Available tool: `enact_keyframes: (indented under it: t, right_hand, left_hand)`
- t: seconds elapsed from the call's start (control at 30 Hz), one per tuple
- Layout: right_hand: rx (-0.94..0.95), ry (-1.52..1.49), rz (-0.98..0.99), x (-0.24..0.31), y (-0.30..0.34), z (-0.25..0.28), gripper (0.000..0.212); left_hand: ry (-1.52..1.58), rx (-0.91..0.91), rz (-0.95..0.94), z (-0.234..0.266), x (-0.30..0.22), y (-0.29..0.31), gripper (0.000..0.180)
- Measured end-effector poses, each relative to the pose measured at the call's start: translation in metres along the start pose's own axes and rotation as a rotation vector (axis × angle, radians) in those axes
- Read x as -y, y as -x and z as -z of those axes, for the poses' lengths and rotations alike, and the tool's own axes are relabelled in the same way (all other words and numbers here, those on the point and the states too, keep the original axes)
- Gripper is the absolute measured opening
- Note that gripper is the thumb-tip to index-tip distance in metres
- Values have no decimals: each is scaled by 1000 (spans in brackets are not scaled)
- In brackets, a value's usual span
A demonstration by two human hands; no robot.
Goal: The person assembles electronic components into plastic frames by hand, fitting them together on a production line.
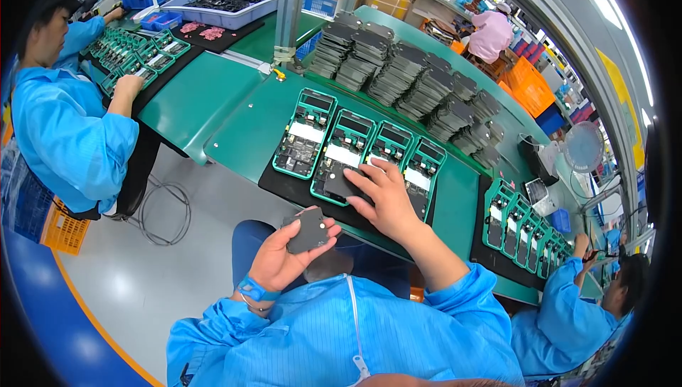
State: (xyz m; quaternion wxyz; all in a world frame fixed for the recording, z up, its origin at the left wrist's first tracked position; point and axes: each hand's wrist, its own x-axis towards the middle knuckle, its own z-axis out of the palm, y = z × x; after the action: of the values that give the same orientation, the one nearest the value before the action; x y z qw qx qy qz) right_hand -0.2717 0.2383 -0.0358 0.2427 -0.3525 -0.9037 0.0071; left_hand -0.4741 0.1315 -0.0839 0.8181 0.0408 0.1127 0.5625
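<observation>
While the L hand (284, 253) grips a dark plate (309, 232) btwn thumb & fingers, held up near the tabletop's (238, 131) front edge, the R hand (387, 206) has its fingers spread w/ tips touching another plate (337, 185); can't tell if they're pinching it. That plate sits at the lower end of the 2nd green tray (358, 116) from L, 1 of 4 side by side on a black mat (283, 186). Stacks of dark plates (405, 88) stand behind.
</observation>
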Motion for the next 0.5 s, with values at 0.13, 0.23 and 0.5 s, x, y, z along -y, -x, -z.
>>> enact_keyframes:
  t: [0.13, 0.23, 0.5]
  right_hand:
    - [30, 16, 15, -1, -8, -11, 38]
    - [57, 19, 24, 2, -9, -14, 37]
    - [182, 116, 53, 7, -12, -5, 42]
  left_hand:
    - [2, -15, 5, 4, -4, 8, 48]
    - [51, 4, 1, 13, -6, 13, 51]
    - [-124, -63, -45, 11, -15, 12, 45]
